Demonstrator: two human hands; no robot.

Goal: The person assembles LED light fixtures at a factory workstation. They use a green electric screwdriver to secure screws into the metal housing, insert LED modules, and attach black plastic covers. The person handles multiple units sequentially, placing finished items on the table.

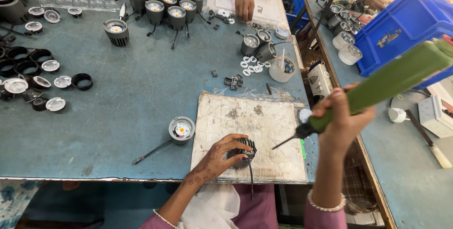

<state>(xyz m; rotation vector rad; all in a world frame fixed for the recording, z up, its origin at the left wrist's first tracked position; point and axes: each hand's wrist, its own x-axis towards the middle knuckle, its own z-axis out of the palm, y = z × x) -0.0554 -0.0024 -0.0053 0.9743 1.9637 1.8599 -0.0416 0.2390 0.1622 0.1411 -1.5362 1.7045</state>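
Finned and dark, the round lamp housing (pixel 243 149) sits under my left hand (pixel 219 157) on the worn, scuffed white mat (pixel 264 130), near the mat's front edge and just inside the near edge of the blue-grey table (pixel 122 111). My left fingers are curled down over the housing, gripping its ribbed metal side, with its thin black cable trailing off toward my lap. My right hand (pixel 340 115) is raised above the table's right edge, fist closed around the thick green electric screwdriver (pixel 377 87), whose smooth plastic body slants up to the right while its dark slender bit points down-left over the mat, well apart from the housing. Two small heaps of screws (pixel 244 112) lie on the mat's far part, with bare mat between them and my hands. A finished grey lamp (pixel 181 130) with an orange centre stands just beside the mat's left edge. Farther off, a roll of tape (pixel 282 70) and white plastic rings (pixel 250 66) rest near another person's hand (pixel 244 2).
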